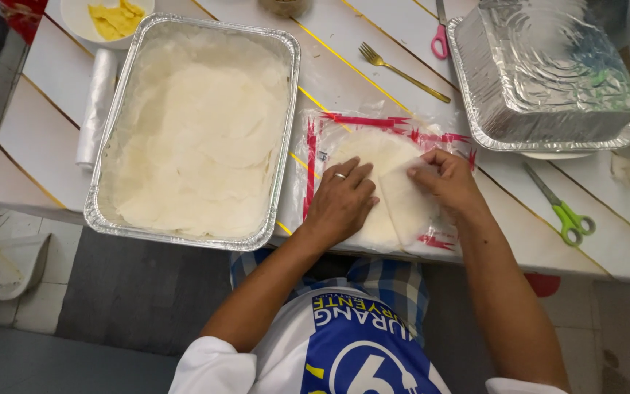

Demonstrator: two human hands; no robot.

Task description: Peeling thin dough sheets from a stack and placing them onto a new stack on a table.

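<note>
Gold fork (pixel 401 71), green scissors (pixel 564 206), upturned foil tray (pixel 548 73), perhaps a plastic-wrap roll (pixel 97 102)

white sleeves, blue-white apron, 1 ring (pixel 339 175)

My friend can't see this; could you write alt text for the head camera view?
Two bare hands, left hand and right hand, press a pale round wrapper stack on clear plastic, beside a foil tray lined with the same sheets.
</note>
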